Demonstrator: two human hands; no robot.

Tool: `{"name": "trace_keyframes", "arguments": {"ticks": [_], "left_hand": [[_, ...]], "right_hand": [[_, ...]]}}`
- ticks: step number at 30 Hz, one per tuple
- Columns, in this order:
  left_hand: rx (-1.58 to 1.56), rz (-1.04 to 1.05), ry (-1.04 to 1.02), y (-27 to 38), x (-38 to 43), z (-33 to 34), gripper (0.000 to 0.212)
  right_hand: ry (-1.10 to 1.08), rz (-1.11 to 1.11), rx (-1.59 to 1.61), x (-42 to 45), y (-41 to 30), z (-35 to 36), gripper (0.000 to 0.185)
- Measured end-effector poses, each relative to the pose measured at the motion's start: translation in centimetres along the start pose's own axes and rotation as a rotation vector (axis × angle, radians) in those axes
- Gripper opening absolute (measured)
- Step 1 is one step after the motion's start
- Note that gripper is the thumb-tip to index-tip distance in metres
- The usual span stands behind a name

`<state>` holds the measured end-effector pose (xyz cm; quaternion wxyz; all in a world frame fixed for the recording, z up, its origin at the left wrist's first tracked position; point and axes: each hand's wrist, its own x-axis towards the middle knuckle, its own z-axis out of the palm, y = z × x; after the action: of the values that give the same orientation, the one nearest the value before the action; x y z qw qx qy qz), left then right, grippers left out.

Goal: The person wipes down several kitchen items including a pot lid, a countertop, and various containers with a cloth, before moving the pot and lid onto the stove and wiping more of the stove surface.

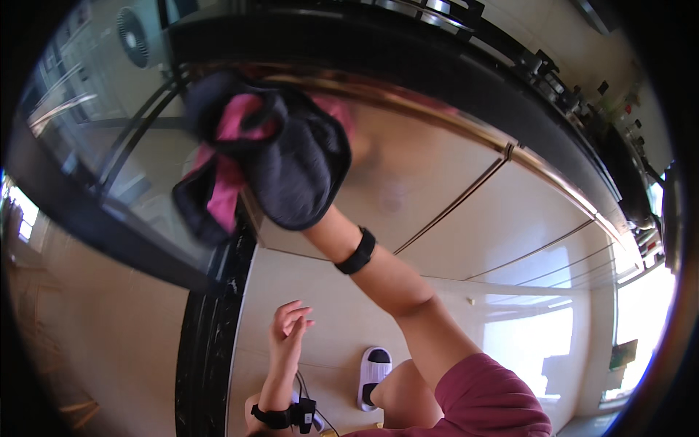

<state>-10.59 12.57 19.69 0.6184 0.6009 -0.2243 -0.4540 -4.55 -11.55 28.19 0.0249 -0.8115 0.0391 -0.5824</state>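
A black cloth with pink patches (295, 158) is bunched at the end of my raised right arm. It covers my right hand, so the fingers are out of sight; only my right wrist (331, 229) comes out below it. The cloth is in front of the glass panel (147, 158) and the glossy beige cabinet front (426, 164), under the dark counter edge (327, 41). Whether it touches either surface, I cannot tell. Lower down, my left hand (288, 325) hangs over the floor with nothing in it, its fingers loosely bent and apart.
A gas stove (437, 13) tops the black counter, with cookware (628, 169) farther right. A dark marble threshold strip (210, 338) crosses the tiled floor (322, 289) on the left. My slippered foot (375, 371) stands below. Cables (306, 388) run from my left wrist strap.
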Motion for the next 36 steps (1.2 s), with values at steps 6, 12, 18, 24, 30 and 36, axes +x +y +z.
{"name": "trace_keyframes", "arguments": {"ticks": [6, 12, 18, 24, 30, 36], "left_hand": [[-0.027, -0.164, 0.144, -3.8, 3.7, -2.9, 0.031], [-0.05, -0.198, 0.442, -5.2, 2.3, -6.7, 0.034], [0.043, -0.199, 0.274, 6.9, 0.0, -3.7, 0.033], [0.237, -0.213, 0.005, 17.4, -1.2, -0.5, 0.027], [0.349, -0.325, -0.003, 26.1, -5.2, 2.3, 0.025], [0.541, -0.395, -0.346, 31.5, -5.8, 11.1, 0.026]], "right_hand": [[-0.177, -0.097, -0.265, 3.0, -1.6, -9.8, 0.038], [-0.541, 0.205, -0.235, 1.7, -2.1, -19.7, 0.047], [-0.51, 0.993, 0.084, 2.4, -8.7, -24.3, 0.042], [-0.04, 1.884, 0.741, -3.0, -7.9, -30.5, 0.029], [-0.136, 2.077, 0.208, 1.8, -13.9, -44.6, 0.029], [0.335, 2.157, 0.056, -0.4, -21.1, -56.8, 0.027]]}}
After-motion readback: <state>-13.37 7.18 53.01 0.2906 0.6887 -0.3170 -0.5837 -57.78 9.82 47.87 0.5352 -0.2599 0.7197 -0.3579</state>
